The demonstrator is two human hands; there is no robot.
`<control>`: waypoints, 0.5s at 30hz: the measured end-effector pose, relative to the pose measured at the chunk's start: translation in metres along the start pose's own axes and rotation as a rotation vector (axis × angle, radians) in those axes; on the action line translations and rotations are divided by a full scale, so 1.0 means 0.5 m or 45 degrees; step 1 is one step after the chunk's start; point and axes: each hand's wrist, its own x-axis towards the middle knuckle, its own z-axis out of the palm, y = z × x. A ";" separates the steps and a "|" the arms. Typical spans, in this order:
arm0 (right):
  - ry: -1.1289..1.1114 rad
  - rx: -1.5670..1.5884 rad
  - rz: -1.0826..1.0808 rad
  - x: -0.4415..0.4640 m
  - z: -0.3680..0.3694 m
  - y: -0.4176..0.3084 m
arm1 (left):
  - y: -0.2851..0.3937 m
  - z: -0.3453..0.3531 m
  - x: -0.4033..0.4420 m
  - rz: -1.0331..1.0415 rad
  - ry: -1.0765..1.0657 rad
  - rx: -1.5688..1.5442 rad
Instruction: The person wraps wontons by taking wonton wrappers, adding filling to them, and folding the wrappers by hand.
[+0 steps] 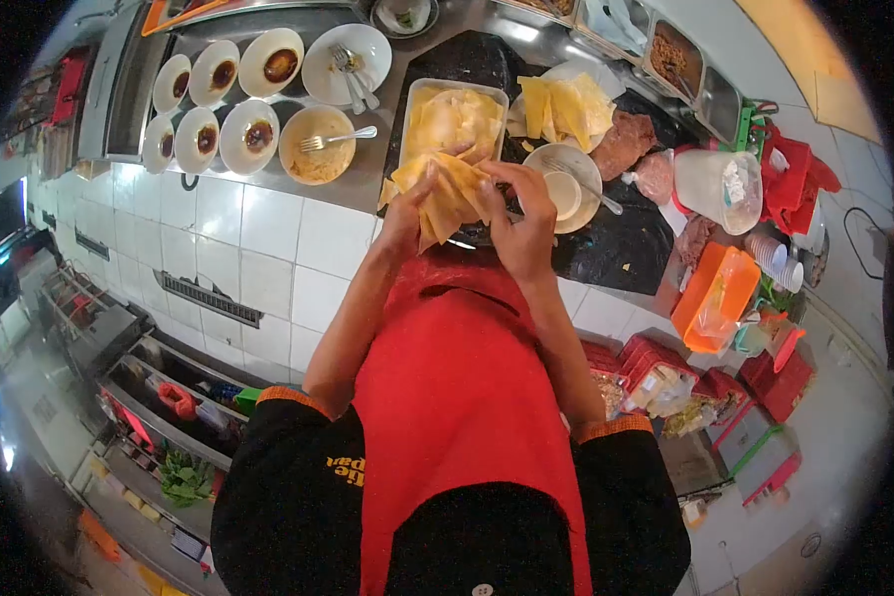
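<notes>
A fanned bunch of thin yellow wonton wrappers (pixel 447 204) is between my two hands, just in front of my red apron. My left hand (pixel 407 214) grips the bunch at its left edge, fingers closed. At the right edge, my right hand (pixel 524 214) pinches the wrappers between thumb and fingers. Right behind them is a rectangular tray (pixel 405 124) filled with pale yellow wrapper pieces (pixel 457 114). More yellow wrappers (pixel 566 107) lie in a loose pile to the right of the tray. Beside my right hand is a white bowl (pixel 591 204) with a smaller round white dish and a spoon in it.
Several white bowls (pixel 271 62) with dark sauce line the counter at left, beside a bowl holding forks (pixel 348 70) and a bowl (pixel 315 164) with one fork. At right are a clear plastic tub (pixel 715 189), an orange basket (pixel 700 303) and metal food pans (pixel 670 55).
</notes>
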 end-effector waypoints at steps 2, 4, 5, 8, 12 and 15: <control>-0.155 -0.025 0.026 0.009 -0.014 -0.001 | -0.002 -0.010 -0.008 -0.043 -0.036 0.007; -0.162 -0.070 -0.021 0.001 -0.005 0.013 | -0.003 -0.013 -0.013 -0.033 -0.027 0.177; -0.172 -0.106 -0.065 -0.005 -0.002 0.019 | -0.004 -0.019 -0.017 -0.034 -0.035 0.169; -0.229 0.003 0.086 -0.020 0.012 0.018 | -0.013 -0.041 -0.025 -0.077 0.033 0.236; -0.237 0.071 0.171 -0.046 0.034 0.014 | -0.020 -0.060 -0.031 -0.129 0.039 0.284; -0.067 -0.172 0.011 -0.052 0.039 0.016 | -0.025 -0.070 -0.035 -0.168 0.025 0.268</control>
